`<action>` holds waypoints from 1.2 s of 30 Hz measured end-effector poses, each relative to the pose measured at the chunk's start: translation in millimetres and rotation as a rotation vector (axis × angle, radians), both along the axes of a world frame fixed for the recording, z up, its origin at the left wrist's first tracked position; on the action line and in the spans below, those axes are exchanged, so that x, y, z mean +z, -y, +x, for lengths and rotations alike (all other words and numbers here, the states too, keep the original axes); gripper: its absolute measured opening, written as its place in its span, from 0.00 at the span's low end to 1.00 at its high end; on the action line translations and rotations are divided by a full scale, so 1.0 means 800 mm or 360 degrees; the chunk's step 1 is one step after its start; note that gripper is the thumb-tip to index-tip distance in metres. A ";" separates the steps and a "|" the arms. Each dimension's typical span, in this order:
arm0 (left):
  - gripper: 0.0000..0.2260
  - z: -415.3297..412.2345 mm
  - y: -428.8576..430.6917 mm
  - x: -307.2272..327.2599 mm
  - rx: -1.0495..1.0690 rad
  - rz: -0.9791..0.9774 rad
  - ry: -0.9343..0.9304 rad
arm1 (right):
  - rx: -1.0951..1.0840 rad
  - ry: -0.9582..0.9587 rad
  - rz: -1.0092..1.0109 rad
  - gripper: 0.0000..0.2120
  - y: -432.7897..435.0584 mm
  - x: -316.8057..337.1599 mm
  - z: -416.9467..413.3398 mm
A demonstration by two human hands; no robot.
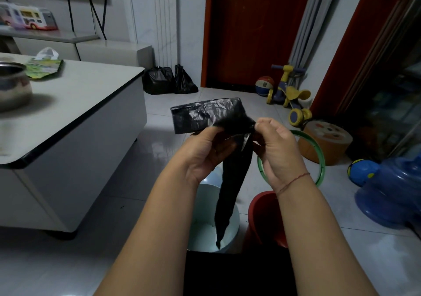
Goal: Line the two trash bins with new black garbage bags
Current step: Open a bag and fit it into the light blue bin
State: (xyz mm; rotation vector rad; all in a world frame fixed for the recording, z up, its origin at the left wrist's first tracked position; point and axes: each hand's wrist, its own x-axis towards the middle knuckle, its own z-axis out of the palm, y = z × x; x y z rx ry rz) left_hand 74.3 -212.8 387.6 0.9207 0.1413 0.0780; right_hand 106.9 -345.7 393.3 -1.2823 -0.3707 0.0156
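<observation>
Pale glossy floor (141, 261) tiles fill a living room, with a white bench (79, 95) at the left and two knotted, full black sacks (168, 79) against the far wall. Directly below the person stand both bins, side by side and unlined: a white bin (205, 229) and a red bin (264, 216), with a green ring (320, 159) on the floor just beyond the red one. A new black garbage bag (205, 115) is held at chest height above them. Its flat, creased upper part juts left, and its narrow twisted tail hangs down over the white bin's mouth. The left hand (202, 156) and right hand (280, 152) sit close together, each pinching the film where the flat part meets the tail.

Whether they are parting the layers or tearing one bag from others cannot be told. The likeliest failure is a rip, since film this thin may split if the hands pull apart sharply rather than rubbing the layers loose. Clinging layers could also keep the mouth closed, or working the wrong end could waste the effort. A slipped pinch would drop the bag, still bunched, into the white bin.
</observation>
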 end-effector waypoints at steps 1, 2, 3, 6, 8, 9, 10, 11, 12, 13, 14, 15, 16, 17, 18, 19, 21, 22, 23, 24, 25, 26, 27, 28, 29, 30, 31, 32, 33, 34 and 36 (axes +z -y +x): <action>0.03 0.001 -0.001 0.000 0.0021 -0.0022 -0.0019 | -0.0028 -0.0068 0.0062 0.15 0.001 -0.001 0.003; 0.04 0.001 -0.002 0.000 0.0046 -0.0054 -0.0033 | -0.0061 -0.0144 0.0131 0.18 0.001 -0.002 0.005; 0.05 0.001 -0.004 -0.001 0.0077 -0.0092 -0.0038 | -0.0097 -0.0220 0.0199 0.18 0.002 -0.003 0.009; 0.08 -0.003 -0.012 0.001 0.0141 -0.0241 -0.0050 | -0.0160 -0.0385 0.0380 0.14 0.007 -0.005 0.018; 0.11 -0.005 -0.013 -0.001 0.0166 -0.0247 -0.0029 | -0.0161 -0.0425 0.0448 0.13 0.010 -0.007 0.022; 0.13 -0.005 -0.012 -0.001 0.0179 -0.0222 -0.0023 | -0.0164 -0.0434 0.0435 0.12 0.010 -0.008 0.023; 0.15 -0.005 -0.009 0.001 0.0194 -0.0201 -0.0017 | -0.0188 -0.0441 0.0397 0.11 0.009 -0.009 0.024; 0.17 -0.004 -0.006 0.001 0.0196 -0.0154 0.0002 | -0.0233 -0.0443 0.0346 0.11 0.008 -0.011 0.026; 0.17 -0.005 -0.001 0.002 0.0188 -0.0094 0.0020 | -0.0282 -0.0435 0.0304 0.11 0.006 -0.013 0.026; 0.14 -0.006 0.001 0.004 0.0175 -0.0047 0.0048 | -0.0316 -0.0417 0.0275 0.12 0.005 -0.015 0.028; 0.10 -0.006 0.002 0.004 0.0157 -0.0051 0.0081 | -0.0322 -0.0396 0.0254 0.12 0.004 -0.016 0.028; 0.09 -0.006 0.002 0.004 0.0122 -0.0076 0.0103 | -0.0301 -0.0377 0.0230 0.12 0.003 -0.017 0.028; 0.10 -0.006 0.002 0.005 0.0073 -0.0077 0.0114 | -0.0269 -0.0369 0.0212 0.11 0.003 -0.018 0.028; 0.10 -0.005 0.003 0.003 0.0045 -0.0001 0.0088 | -0.0243 -0.0368 0.0201 0.10 0.003 -0.019 0.027; 0.09 -0.004 0.004 0.001 -0.0001 0.0106 0.0054 | -0.0233 -0.0372 0.0194 0.09 0.003 -0.020 0.027; 0.10 -0.003 0.006 0.000 -0.0058 0.0238 0.0026 | -0.0230 -0.0379 0.0189 0.08 0.004 -0.021 0.027; 0.13 -0.003 0.006 -0.001 -0.0188 0.0417 0.0015 | -0.0190 -0.0403 0.0202 0.05 0.005 -0.022 0.025; 0.10 -0.003 0.003 -0.002 -0.0226 0.0456 0.0024 | -0.0144 -0.0416 0.0222 0.05 0.004 -0.023 0.024; 0.08 -0.006 0.001 -0.001 -0.0233 0.0469 0.0030 | -0.0086 -0.0424 0.0242 0.08 0.005 -0.023 0.023; 0.07 -0.006 -0.002 -0.001 -0.0199 0.0493 -0.0003 | -0.0025 -0.0415 0.0244 0.11 0.005 -0.023 0.023; 0.05 -0.005 -0.003 -0.001 -0.0153 0.0582 -0.0030 | 0.0030 -0.0382 0.0204 0.14 0.007 -0.024 0.023; 0.04 -0.004 -0.003 -0.002 -0.0071 0.0707 -0.0039 | 0.0081 -0.0328 0.0114 0.16 0.008 -0.023 0.022; 0.05 -0.002 -0.001 -0.005 -0.0007 0.0744 0.0003 | 0.0127 -0.0255 -0.0011 0.17 0.009 -0.023 0.021; 0.06 0.001 0.002 -0.004 0.0050 0.0688 0.0000 | 0.0165 -0.0174 -0.0144 0.16 0.009 -0.022 0.018; 0.06 0.003 0.004 -0.006 0.0114 0.0640 -0.0031 | 0.0182 -0.0095 -0.0254 0.12 0.007 -0.021 0.014; 0.06 0.004 0.005 -0.007 0.0173 0.0611 -0.0088 | 0.0167 -0.0046 -0.0311 0.09 0.005 -0.020 0.011; 0.07 0.007 0.003 -0.010 0.0257 0.0567 -0.0140 | 0.0116 -0.0029 -0.0311 0.07 0.002 -0.019 0.009; 0.07 0.011 -0.002 -0.013 0.0351 0.0456 -0.0195 | 0.0027 -0.0042 -0.0263 0.09 -0.001 -0.018 0.008; 0.06 0.012 -0.007 -0.017 0.0432 0.0288 -0.0251 | -0.0103 -0.0081 -0.0190 0.11 -0.002 -0.017 0.008; 0.08 0.014 -0.012 -0.019 0.0495 0.0123 -0.0322 | -0.0256 -0.0137 -0.0108 0.13 -0.001 -0.017 0.010; 0.11 0.015 -0.017 -0.021 0.0540 0.0024 -0.0435 | -0.0499 -0.0322 0.0103 0.14 0.005 -0.018 0.016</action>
